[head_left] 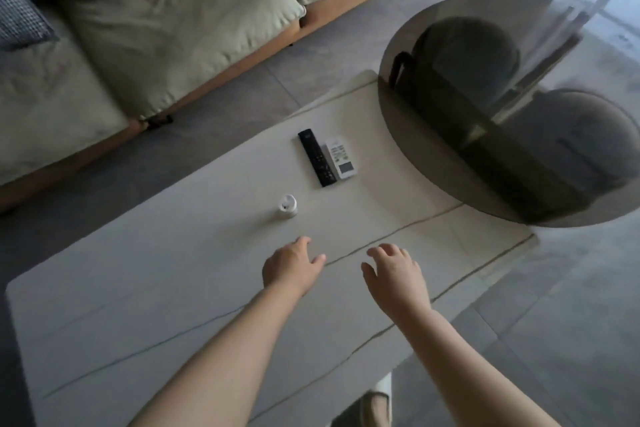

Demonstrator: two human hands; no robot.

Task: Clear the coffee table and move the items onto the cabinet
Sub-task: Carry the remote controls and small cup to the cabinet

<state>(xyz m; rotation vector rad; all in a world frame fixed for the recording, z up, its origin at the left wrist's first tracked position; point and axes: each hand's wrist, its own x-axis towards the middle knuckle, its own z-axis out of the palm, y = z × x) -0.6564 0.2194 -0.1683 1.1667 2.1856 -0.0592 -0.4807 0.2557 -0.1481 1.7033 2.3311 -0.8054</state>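
Both hands hover empty, fingers loosely spread: left hand (292, 265), right hand (393, 274). On the table (173, 288), the bottle (287, 206) stands near the left at its 12 o'clock. Two remotes (327, 158) lie touching farther off at 12 to 1 o'clock, long axes running 11 to 5.

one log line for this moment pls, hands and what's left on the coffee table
left hand: open, empty | right hand: open, empty | on coffee table: black remote, white remote, small white bottle | stage: reaching
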